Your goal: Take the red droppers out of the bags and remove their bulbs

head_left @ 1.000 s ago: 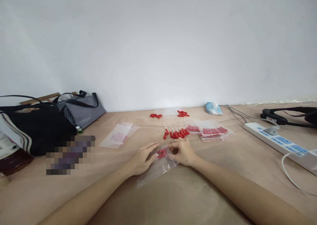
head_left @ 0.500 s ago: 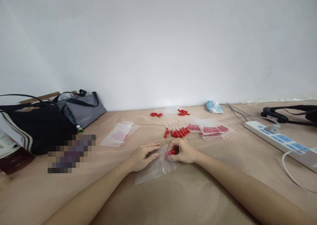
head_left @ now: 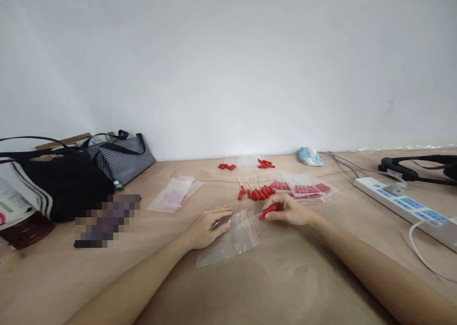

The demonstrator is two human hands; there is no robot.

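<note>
Clear zip bag (head_left: 232, 246) lies flat on the brown table cover (head_left: 285, 277) right in front of you, red-lined edge to the right. Red-tipped sticks (head_left: 267, 212) are at that edge: red heads in your grip, pale ends pointing left at the bag. Can't tell if those ends sit inside or just over it.

Your right hand (head_left: 287, 209) has thumb and fingers closed on the red heads, just right of the bag. Your left hand (head_left: 209, 227) rests at the bag's left side, fingers extended, thumb over the plastic. Can't tell if you're pinching it or only pressing.

Just beyond: loose pile of red-headed sticks (head_left: 262, 192), heads toward you, pale ends toward the wall (head_left: 228, 67). Right of the pile, overlapping filled bags (head_left: 309, 189) with red heads showing through. Left, well apart from the pile, a stack of clear bags (head_left: 174, 194) with pinkish print.

Near the wall: two small red clusters, left (head_left: 226, 166) and right (head_left: 265, 164), clear plastic (head_left: 248, 160) between. Further right, blue-and-white pack (head_left: 310, 156), power strip (head_left: 403, 208), black headset (head_left: 398, 168). Far left, striped bag (head_left: 124, 159) beside black bag (head_left: 80, 187); pixelated item (head_left: 107, 222) in front.
</note>
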